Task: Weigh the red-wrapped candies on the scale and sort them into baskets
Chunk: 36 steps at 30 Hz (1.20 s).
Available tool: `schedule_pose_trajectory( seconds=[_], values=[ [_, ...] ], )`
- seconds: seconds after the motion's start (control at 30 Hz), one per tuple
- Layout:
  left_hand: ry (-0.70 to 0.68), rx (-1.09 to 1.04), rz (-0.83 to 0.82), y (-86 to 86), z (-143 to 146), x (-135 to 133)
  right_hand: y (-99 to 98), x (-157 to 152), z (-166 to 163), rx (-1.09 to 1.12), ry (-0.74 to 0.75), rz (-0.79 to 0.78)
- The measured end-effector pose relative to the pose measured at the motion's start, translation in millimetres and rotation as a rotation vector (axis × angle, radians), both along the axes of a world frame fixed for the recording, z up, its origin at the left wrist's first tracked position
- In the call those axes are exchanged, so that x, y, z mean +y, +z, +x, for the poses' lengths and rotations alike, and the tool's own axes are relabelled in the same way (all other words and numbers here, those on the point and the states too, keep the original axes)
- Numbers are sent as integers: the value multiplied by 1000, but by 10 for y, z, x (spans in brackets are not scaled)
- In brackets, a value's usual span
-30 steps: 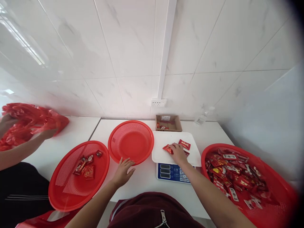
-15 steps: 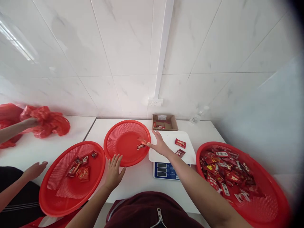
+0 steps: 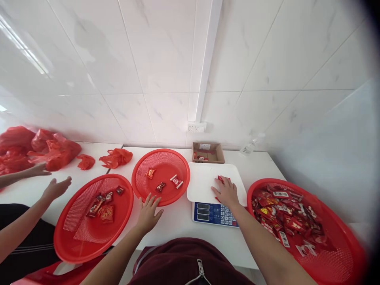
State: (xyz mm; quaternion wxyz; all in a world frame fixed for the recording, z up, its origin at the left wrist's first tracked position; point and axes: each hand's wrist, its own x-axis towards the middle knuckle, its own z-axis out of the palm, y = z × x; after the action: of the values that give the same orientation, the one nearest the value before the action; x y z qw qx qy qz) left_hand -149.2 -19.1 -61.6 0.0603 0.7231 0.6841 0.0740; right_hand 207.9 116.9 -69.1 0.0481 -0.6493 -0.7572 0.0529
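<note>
My right hand is on the white weighing plate of a scale, fingers curled down over wrapped candies. Red wrapper edges show beside the fingertips and thumb; the hand hides the rest. With fingers spread and nothing in it, my left hand is by the near rim of the middle red basket. Inside that basket lie an orange-red wrapped candy, a small dark one and a red-and-white one, all apart.
A large red basket at right holds many wrapped candies. The left red basket holds several more. A cardboard box and a clear bottle stand by the wall. Another person's hands are at left near red plastic bags.
My right hand has let go of candy into the middle basket and moved right onto the plate's candies. The other person's hand has left the red bags, which now lie spread along the table.
</note>
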Motion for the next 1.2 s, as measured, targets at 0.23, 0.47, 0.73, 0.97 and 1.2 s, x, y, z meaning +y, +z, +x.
schedule_pose_trajectory(
  seconds=[0.23, 0.47, 0.73, 0.97, 1.2],
  values=[
    [8, 4, 5, 17, 51, 2, 12, -21, -67, -27, 104, 31],
    [3, -3, 8, 40, 51, -2, 67, 46, -55, 192, -69, -59],
    [2, -1, 13, 26, 54, -4, 40, -158, 161, 90, 195, -76],
    [-21, 14, 18, 21, 41, -10, 27, -41, -8, 366, -256, -103],
    [-30, 27, 26, -5, 20, -17, 53, 97, -198, 544, -392, -88]
  ],
)
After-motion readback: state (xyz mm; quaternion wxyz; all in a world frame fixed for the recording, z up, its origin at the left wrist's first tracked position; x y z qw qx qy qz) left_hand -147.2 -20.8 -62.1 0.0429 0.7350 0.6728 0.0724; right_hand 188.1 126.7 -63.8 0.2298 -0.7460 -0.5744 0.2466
